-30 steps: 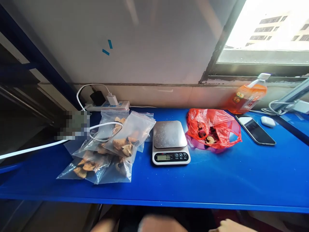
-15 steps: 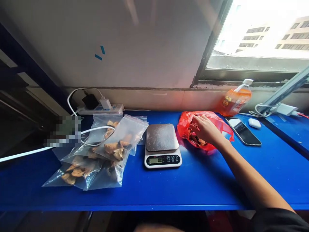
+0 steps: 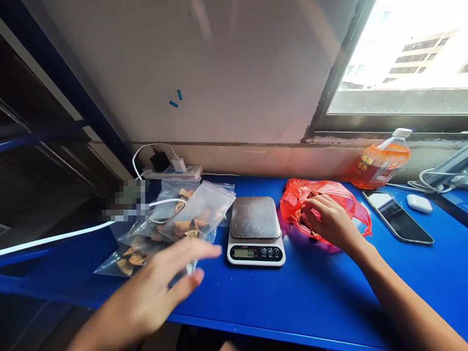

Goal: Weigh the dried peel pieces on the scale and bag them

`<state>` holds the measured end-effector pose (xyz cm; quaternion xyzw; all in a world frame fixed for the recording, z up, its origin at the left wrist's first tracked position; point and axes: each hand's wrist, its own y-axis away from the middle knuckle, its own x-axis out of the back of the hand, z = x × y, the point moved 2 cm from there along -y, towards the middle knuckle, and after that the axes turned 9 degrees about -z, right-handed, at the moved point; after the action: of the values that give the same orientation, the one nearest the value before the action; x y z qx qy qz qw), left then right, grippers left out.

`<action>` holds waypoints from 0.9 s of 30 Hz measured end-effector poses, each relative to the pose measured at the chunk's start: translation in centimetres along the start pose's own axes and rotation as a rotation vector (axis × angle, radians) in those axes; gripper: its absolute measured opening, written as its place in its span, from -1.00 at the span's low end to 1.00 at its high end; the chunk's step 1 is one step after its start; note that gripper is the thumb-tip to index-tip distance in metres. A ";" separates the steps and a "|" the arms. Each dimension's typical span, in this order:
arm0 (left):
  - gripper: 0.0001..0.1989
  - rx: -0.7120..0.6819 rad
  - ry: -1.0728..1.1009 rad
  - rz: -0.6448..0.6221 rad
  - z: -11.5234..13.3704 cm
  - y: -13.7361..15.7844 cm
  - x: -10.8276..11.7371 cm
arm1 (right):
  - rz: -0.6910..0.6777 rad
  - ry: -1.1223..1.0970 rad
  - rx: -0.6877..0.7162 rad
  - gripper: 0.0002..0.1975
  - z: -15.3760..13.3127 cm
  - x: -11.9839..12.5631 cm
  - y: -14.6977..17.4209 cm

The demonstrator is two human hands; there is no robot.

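Observation:
My left hand (image 3: 153, 282), a little blurred, is held over the front of the table with thumb and forefinger apart and nothing in it. Behind it lie several clear zip bags (image 3: 215, 197) of pale brown dried slices (image 3: 183, 228). My right hand (image 3: 331, 217) reaches into an open red plastic bag (image 3: 290, 195). Its fingers are curled together on dark dried pieces (image 3: 303, 222); the fingertips are partly hidden. Between the hands stands a kitchen scale (image 3: 256, 219) with a bare metal plate and a display that appears to read 0.0.
A power strip (image 3: 192, 171) with plugs sits against the wall at the back left. A white cable (image 3: 84, 232) runs across the zip bags. To the right are a phone (image 3: 400, 219), a white earphone case (image 3: 419, 203) and an orange drink bottle (image 3: 382, 161).
My left hand has come up into view from below, in front of the zip bags. My right hand stays at the red bag, its fingers now more curled. The view has shifted and tilted.

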<state>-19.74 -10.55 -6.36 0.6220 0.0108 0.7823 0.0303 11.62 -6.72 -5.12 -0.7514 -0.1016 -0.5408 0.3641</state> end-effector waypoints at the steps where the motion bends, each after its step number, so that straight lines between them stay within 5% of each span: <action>1: -0.55 -0.001 -0.004 0.004 -0.2 -0.5 0.8 | 0.000 0.002 0.007 -0.85 -0.2 0.0 0.0; 8: -0.54 -0.057 -0.026 0.026 -0.1 -4.0 6.6 | 0.252 0.007 0.086 -0.84 -3.4 2.2 -1.2; 12: -0.52 -0.006 -0.004 0.021 -0.1 -4.3 6.6 | 0.359 -0.075 0.048 -0.81 -6.0 3.0 -2.9; 19: -0.32 0.108 0.067 0.079 -0.3 -5.0 5.4 | 0.262 -0.274 0.107 -0.81 -9.4 0.2 -6.2; 23: -0.52 -0.047 0.123 0.189 0.7 -5.6 6.9 | 0.205 -0.347 0.134 -0.83 -9.5 -0.7 -7.4; 27: -0.63 -0.323 0.228 0.235 3.9 -4.8 8.1 | 0.212 -0.584 -0.096 -0.77 -8.3 -1.2 -6.2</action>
<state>-17.64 -5.33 2.13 0.5138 -0.1835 0.8373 0.0367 1.65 -7.48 -2.25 -0.8977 -0.0972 -0.2652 0.3380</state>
